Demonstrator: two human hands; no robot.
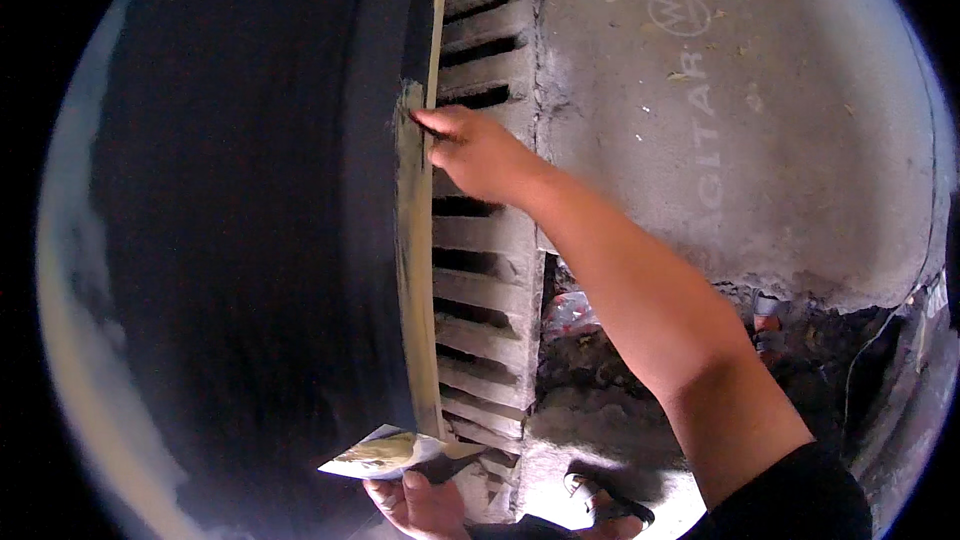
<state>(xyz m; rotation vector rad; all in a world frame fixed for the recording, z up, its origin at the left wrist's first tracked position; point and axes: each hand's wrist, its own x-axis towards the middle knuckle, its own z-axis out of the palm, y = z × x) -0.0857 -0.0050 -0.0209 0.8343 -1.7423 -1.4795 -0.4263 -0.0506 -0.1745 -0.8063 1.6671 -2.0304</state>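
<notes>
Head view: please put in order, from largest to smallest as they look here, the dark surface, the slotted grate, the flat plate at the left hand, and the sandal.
1. Dark surface
2. Slotted grate
3. Flat plate and sandal: they look too alike to rank surely.

The dark panel [230, 220] at left looks smooth, its beige strip [420, 340] matt and streaky. The concrete grating [482, 233] at centre is rough; the paste [388, 452] at bottom looks glossy.
</notes>
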